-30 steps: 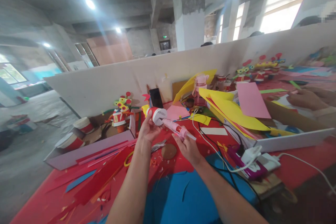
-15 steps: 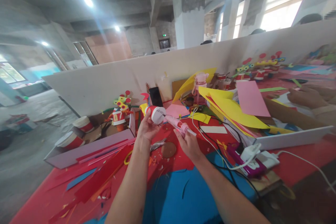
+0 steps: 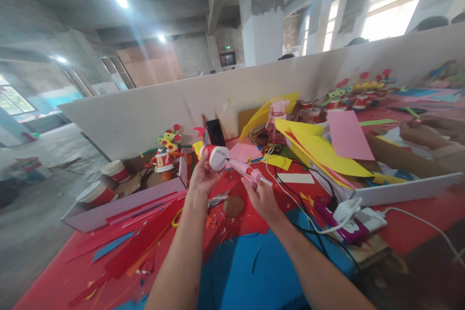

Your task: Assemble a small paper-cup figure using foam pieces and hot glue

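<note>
My left hand (image 3: pixel 203 174) is closed around a red and white paper cup (image 3: pixel 218 157), tipped so its white end faces right. Yellow and red paper pieces show behind the cup. In my right hand (image 3: pixel 263 198) is a pink hot glue gun (image 3: pixel 245 168), its dark nozzle at the rim of the cup's white end. Whether the nozzle touches the cup I cannot tell. A clear glue stick (image 3: pixel 267 181) pokes out of the gun's back. Below the hands a round brown disc (image 3: pixel 233 207) lies beside scissors with yellow handles (image 3: pixel 177 218).
A box (image 3: pixel 123 208) at left holds cups and a finished paper figure (image 3: pixel 165 157). A phone (image 3: pixel 215 133) leans on the white partition (image 3: pixel 163 106). Cables run to a purple power strip (image 3: pixel 341 223). A paper-filled box (image 3: pixel 407 191) stands at right, near another person's hands (image 3: pixel 421 133).
My two hands, the cup and the glue gun stay almost in place. At right, the other person's hands have shifted slightly, with a green strip raised.
</note>
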A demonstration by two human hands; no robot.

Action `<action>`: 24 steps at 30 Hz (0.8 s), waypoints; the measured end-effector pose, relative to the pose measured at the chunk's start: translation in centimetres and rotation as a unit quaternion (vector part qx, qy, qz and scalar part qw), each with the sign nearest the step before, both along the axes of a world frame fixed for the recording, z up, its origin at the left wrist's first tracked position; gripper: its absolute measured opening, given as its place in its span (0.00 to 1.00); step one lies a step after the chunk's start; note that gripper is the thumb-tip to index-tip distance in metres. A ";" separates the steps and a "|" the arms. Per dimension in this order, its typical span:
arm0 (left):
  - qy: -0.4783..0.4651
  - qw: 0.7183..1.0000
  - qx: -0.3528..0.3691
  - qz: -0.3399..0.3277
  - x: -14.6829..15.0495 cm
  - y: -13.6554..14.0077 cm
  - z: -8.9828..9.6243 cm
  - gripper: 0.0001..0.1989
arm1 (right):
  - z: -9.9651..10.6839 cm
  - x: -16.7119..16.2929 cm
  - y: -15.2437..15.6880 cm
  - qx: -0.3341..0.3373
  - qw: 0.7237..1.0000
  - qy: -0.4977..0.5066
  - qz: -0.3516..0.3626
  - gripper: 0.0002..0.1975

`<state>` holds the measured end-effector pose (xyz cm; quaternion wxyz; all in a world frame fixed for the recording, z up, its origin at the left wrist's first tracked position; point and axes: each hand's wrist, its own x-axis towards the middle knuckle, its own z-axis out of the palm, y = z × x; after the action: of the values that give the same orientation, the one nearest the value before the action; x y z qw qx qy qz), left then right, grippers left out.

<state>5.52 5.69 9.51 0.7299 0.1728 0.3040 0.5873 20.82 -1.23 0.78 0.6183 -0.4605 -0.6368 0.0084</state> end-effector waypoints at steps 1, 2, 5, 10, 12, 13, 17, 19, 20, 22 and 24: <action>0.002 1.000 0.000 -0.001 0.0 0.0 0.0 0.10 | 0.0 0.0 0.0 0.003 1.000 -0.003 0.002 0.16; 0.004 1.000 -0.002 -0.001 0.0 0.0 0.1 0.10 | 0.0 0.0 0.0 0.005 1.000 -0.007 0.005 0.15; 0.006 1.000 -0.012 0.002 0.0 -0.1 0.1 0.10 | 0.0 -0.1 -0.1 0.011 1.000 -0.013 0.016 0.14; -0.002 1.000 -0.013 0.004 0.2 -0.3 0.2 0.10 | 0.2 0.0 -0.2 -0.002 1.000 0.015 0.003 0.14; -0.003 1.000 -0.008 0.000 0.3 -0.3 0.1 0.10 | 0.2 0.1 -0.2 -0.009 1.000 0.022 0.001 0.14; -0.003 1.000 -0.005 -0.003 0.3 -0.3 0.1 0.10 | 0.2 0.2 -0.1 -0.012 1.000 0.022 0.002 0.15; -0.003 1.000 0.005 -0.011 0.1 -0.1 -0.2 0.10 | 0.2 0.2 -0.1 -0.019 1.000 0.021 0.009 0.16; -0.002 1.000 0.009 -0.016 0.2 -0.1 -0.4 0.09 | 0.3 0.2 -0.2 -0.022 0.999 0.027 0.011 0.17; -0.001 1.000 0.009 -0.017 0.2 -0.1 -0.5 0.08 | 0.3 0.2 -0.2 -0.024 0.999 0.031 0.011 0.17; 0.000 1.000 0.006 -0.019 0.3 -0.1 -0.5 0.08 | 0.4 0.2 -0.3 -0.026 0.999 0.038 0.010 0.17; -0.002 1.000 0.007 -0.021 0.4 -0.1 -0.5 0.08 | 0.4 0.3 -0.4 -0.030 0.999 0.039 0.008 0.17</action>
<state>5.88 5.58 8.98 0.7412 0.1834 0.2950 0.5744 21.11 -1.59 1.19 0.6284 -0.4730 -0.6156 0.0498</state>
